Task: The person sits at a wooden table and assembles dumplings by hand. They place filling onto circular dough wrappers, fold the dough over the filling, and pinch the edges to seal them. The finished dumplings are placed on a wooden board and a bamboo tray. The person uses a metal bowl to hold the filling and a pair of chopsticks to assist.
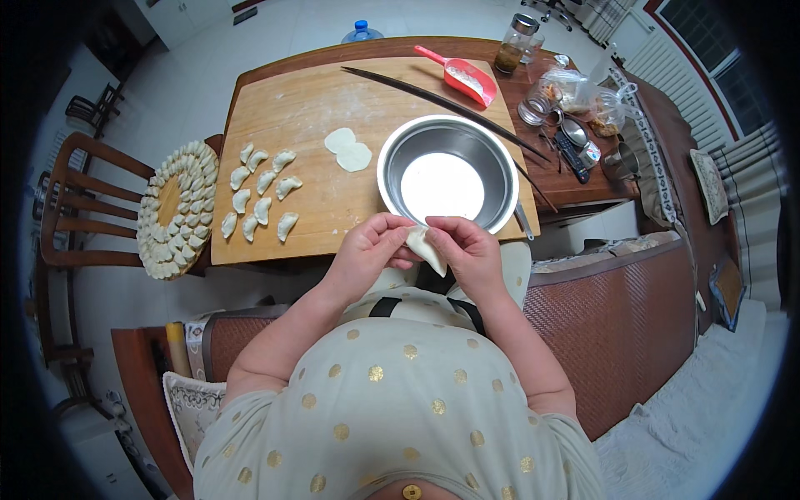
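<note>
Between my left hand and my right hand is a folded dumpling, pinched along its edge by the fingers and thumbs of both. It hangs over my lap, just off the near rim of a stainless steel bowl. Bright glare covers the bowl's bottom, so I cannot tell what it holds. Two flat round dough wrappers overlap on the wooden board, left of the bowl. Several folded dumplings lie in loose rows on the board's left side.
A round tray of dumplings rests on a wooden chair at the left. Long dark sticks and a red flour scoop lie across the board's far right. Jars, plastic bags and a remote control crowd the table's right end.
</note>
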The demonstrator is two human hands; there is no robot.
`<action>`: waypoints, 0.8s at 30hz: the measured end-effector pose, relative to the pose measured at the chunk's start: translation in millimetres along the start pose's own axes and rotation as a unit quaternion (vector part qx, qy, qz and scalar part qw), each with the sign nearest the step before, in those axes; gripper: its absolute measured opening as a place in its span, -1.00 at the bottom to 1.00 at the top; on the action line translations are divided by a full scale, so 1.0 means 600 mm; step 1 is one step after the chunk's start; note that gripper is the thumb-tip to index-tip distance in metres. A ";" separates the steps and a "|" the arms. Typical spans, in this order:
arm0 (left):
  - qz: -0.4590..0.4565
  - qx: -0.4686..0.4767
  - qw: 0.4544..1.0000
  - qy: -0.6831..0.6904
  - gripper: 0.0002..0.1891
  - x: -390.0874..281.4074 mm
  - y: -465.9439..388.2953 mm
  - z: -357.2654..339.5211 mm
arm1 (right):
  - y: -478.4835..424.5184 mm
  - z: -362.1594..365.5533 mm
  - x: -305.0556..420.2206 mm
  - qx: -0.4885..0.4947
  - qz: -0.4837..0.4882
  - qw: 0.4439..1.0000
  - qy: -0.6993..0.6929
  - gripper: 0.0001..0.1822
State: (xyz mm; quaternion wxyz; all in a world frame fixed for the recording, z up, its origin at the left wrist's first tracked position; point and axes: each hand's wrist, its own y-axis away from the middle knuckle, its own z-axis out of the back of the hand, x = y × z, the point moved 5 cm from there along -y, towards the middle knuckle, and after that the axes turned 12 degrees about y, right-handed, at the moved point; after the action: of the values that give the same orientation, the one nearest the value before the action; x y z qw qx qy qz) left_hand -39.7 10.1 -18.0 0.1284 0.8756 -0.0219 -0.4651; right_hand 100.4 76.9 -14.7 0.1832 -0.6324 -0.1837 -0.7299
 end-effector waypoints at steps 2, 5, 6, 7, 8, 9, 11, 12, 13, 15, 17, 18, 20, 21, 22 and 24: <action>0.000 -0.010 1.000 -0.004 -0.76 -0.001 0.000 0.003 | -0.001 -0.001 0.003 -0.015 -0.007 0.999 -0.033 -0.79; -0.034 -0.014 0.998 -0.044 -0.79 -0.001 0.000 0.004 | -0.002 -0.003 0.005 0.047 -0.041 0.998 0.027 -0.82; -0.050 -0.013 0.997 -0.063 -0.79 -0.002 0.000 0.003 | -0.002 -0.004 0.007 0.052 -0.029 0.997 0.054 -0.83; -0.065 -0.016 0.994 -0.092 -0.80 -0.003 0.000 0.001 | -0.002 -0.005 0.008 0.056 -0.017 0.995 0.081 -0.83; -0.080 -0.018 0.989 -0.120 -0.81 -0.005 0.000 -0.001 | -0.002 -0.006 0.010 0.060 -0.005 0.992 0.107 -0.83; -0.095 -0.021 0.984 -0.148 -0.82 -0.006 0.001 -0.002 | -0.002 -0.005 0.013 0.054 0.003 0.990 0.128 -0.83; -0.088 -0.023 0.986 -0.137 -0.78 -0.002 -0.003 0.002 | -0.002 -0.006 0.019 0.041 0.019 0.985 0.169 -0.83; -0.084 -0.022 0.987 -0.133 -0.75 -0.002 -0.005 0.002 | -0.004 -0.004 0.017 0.028 0.023 0.986 0.163 -0.83; -0.050 -0.013 0.994 -0.092 -0.73 0.001 -0.004 0.000 | -0.007 -0.004 0.012 0.015 0.026 0.987 0.157 -0.82; 0.020 0.004 1.000 -0.009 -0.66 0.003 0.002 -0.008 | -0.010 -0.005 0.003 -0.002 0.024 0.991 0.134 -0.80; 0.051 0.000 0.999 0.000 -0.62 0.018 -0.005 0.001 | -0.012 -0.006 -0.002 -0.009 0.015 0.995 0.100 -0.76; 0.066 -0.003 0.998 0.006 -0.60 0.021 -0.008 0.004 | -0.012 -0.006 -0.001 -0.004 -0.010 0.997 0.071 -0.73; 0.051 -0.035 0.996 0.067 -0.62 0.012 -0.010 0.010 | -0.009 0.002 0.006 0.007 -0.061 0.998 0.010 -0.66; 0.044 -0.050 0.993 0.098 -0.63 0.007 -0.011 0.013 | -0.009 0.006 0.008 0.035 -0.046 0.995 0.081 -0.64; 0.039 -0.041 0.991 0.119 -0.62 0.006 -0.012 0.018 | -0.008 0.011 0.008 0.062 -0.030 0.986 0.151 -0.62; 0.038 -0.037 0.989 0.137 -0.62 0.004 -0.012 0.017 | -0.004 0.008 0.013 0.098 0.049 0.959 0.261 -0.61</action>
State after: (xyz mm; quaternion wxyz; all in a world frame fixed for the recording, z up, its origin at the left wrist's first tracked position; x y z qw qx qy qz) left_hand -47.1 14.4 -27.1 0.1800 0.9243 -0.0199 -0.3359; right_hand 101.9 81.1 -6.4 0.3217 -0.4072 -0.1693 -0.8378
